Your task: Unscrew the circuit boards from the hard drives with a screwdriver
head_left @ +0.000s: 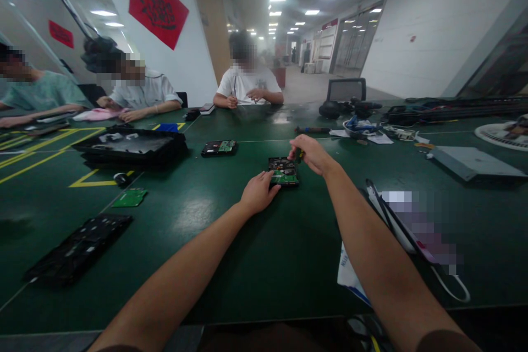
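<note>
A hard drive (pixel 282 171) lies circuit side up on the dark green table (pixel 231 242), its green board showing. My left hand (pixel 258 192) rests on the table with its fingers against the drive's near left corner, steadying it. My right hand (pixel 310 153) hovers over the drive's far right corner, fingers closed around a small screwdriver whose tip points down at the drive; most of the tool is hidden in the hand.
A second hard drive (pixel 219 147) lies further left. A black tray (pixel 131 147), a loose green board (pixel 130 198) and a black panel (pixel 78 250) sit at left. Tools and cables (pixel 363 124) and a grey case (pixel 474 162) lie right. Three people sit across the table.
</note>
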`<state>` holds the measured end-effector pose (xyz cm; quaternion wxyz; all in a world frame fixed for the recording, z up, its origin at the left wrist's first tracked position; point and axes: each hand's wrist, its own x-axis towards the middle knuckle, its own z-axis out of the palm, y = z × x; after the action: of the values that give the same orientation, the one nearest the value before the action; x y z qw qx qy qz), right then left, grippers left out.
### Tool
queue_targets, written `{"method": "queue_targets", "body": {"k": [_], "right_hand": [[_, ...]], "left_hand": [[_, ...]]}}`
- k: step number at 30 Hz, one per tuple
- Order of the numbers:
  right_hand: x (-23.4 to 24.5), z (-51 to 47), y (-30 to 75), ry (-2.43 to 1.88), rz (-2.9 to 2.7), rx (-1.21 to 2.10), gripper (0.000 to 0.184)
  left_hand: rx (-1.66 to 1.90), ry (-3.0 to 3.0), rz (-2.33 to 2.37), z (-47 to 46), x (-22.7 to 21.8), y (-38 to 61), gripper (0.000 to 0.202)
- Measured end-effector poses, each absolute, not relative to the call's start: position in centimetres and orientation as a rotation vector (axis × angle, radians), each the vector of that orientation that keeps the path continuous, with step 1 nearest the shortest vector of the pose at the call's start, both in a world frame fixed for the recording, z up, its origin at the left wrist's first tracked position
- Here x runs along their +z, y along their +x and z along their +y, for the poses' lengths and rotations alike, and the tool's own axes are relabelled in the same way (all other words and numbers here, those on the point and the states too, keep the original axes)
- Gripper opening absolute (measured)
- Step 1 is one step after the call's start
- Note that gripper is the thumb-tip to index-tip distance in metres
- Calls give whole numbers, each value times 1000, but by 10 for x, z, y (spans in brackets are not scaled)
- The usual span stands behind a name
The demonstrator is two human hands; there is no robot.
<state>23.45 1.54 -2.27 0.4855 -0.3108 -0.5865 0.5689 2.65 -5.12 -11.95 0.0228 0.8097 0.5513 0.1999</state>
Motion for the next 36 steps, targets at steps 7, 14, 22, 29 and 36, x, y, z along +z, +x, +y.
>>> {"method": "queue_targets", "body": {"k": [7, 14, 22, 29, 36], "right_hand": [[-19, 13, 234, -730, -1437, 1452, 43], [-20, 15, 236, -725, -1364, 1526, 39], [-23, 17, 235, -753, -1402, 1408, 28], [-20, 16, 234, -714, -1397, 1467, 35], [-21, 16, 237, -750, -1432, 1408, 25]], "left_hand": [[604, 2498, 1714, -51, -119, 27, 61], [594, 2501, 1714, -51, -119, 28, 61], [612, 2522, 1716, -51, -120, 27, 60], [600, 2499, 1714, -51, -119, 27, 61], [599, 2503, 1707, -51, -120, 27, 61]]}}
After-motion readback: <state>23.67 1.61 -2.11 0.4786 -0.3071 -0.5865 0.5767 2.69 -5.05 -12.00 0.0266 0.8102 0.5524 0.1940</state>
